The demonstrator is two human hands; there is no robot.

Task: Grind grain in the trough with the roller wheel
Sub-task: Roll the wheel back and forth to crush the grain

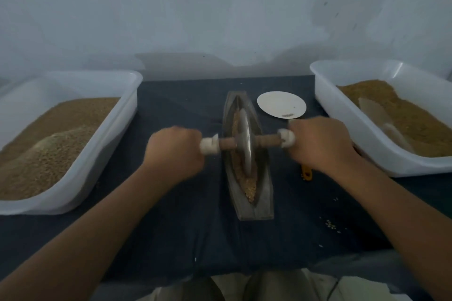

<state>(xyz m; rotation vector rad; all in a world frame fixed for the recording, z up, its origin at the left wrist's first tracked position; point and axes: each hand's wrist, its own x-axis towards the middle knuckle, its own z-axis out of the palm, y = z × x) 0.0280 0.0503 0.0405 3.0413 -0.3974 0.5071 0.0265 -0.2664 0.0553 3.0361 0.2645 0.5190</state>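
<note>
Nearest you, loose kernels (330,223) dot the dark tabletop (186,227). Your left hand (175,151) and right hand (320,144) each clamp an axle end of the roller wheel (245,139), which stands on grain (250,190) in the trough (265,203). A pale wall (220,19) lies beyond. Your right wrist half hides a yellow object (307,175); the left tub (115,124) and right tub (347,134) run off frame.

Yellow tool (306,175) mostly hidden under right hand (320,144), identity unclear.

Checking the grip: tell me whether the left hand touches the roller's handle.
Touching. The head view shows the left hand curled round the white handle end of the roller wheel.
</note>
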